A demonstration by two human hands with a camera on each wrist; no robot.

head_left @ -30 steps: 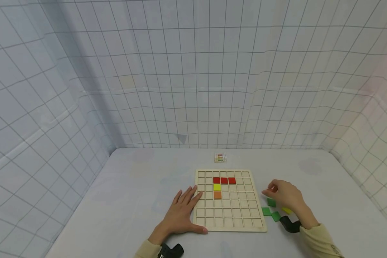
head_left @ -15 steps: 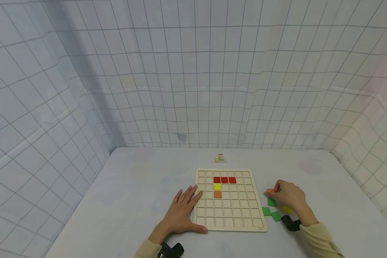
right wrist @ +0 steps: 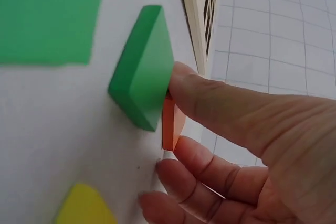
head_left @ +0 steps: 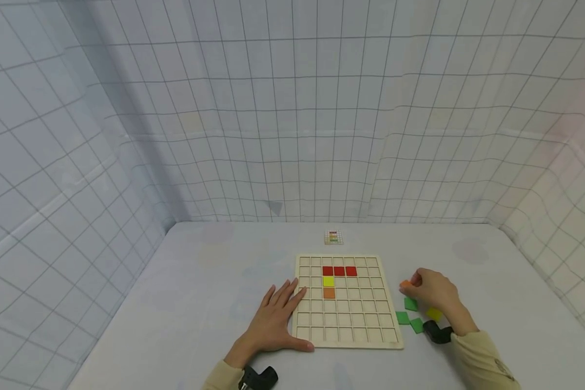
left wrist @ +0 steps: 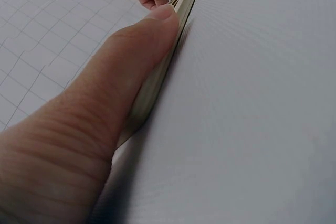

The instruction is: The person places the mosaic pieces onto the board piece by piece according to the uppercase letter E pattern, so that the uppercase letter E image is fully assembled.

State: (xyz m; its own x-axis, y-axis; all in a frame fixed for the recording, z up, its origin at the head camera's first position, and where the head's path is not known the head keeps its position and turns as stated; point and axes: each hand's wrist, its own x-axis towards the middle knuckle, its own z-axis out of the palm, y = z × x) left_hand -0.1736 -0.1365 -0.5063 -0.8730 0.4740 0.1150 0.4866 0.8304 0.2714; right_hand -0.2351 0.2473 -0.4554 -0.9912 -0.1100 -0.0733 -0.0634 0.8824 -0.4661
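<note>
A pale wooden grid board [head_left: 370,320] lies on the table, with three red tiles [head_left: 339,271] in a row, a yellow tile [head_left: 328,281] and an orange tile [head_left: 329,293] in its cells. My left hand [head_left: 274,320] rests flat with spread fingers on the board's left side, its thumb at the near edge. Right of the board, my right hand [head_left: 434,292] pinches a second orange tile [right wrist: 169,124] between thumb and fingers, low over the table. A green tile [right wrist: 144,69] is close beside the thumb in the right wrist view.
Several green tiles [head_left: 403,318] and a loose yellow tile [head_left: 434,314] lie around the right hand, near the board's right edge. A small pattern card [head_left: 333,237] sits beyond the board. Gridded white cloth [head_left: 292,135] hangs behind and at both sides.
My right hand has closed its fingertips on the orange tile and shifted it slightly left and away from me. The left hand stays on the board.
</note>
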